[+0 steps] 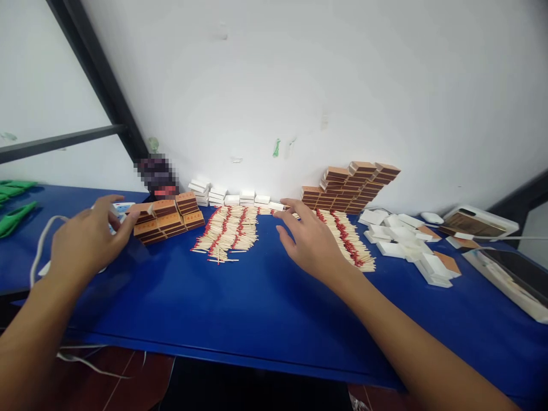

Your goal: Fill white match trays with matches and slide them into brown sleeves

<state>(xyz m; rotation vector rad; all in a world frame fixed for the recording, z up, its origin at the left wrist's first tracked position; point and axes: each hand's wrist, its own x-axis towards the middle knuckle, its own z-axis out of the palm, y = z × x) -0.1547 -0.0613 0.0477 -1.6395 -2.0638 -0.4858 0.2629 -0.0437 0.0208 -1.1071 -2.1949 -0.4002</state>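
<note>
My left hand (88,237) hovers at the left of a blue table (240,302), fingers curled loosely, thumb tip touching a low stack of brown matchboxes (166,220). Nothing shows inside it. My right hand (310,237) reaches forward over the table with fingers spread, fingertips near a white inner tray (276,206) at the back. It lies between two heaps of red-tipped matches, one in the middle (229,231) and one to the right (349,237).
A taller stack of brown matchboxes (349,188) leans by the white wall. White trays (222,195) line the back; more white trays (411,242) lie scattered at right. A white cable (40,245) and green items (15,217) sit at left, boxes (479,222) at far right.
</note>
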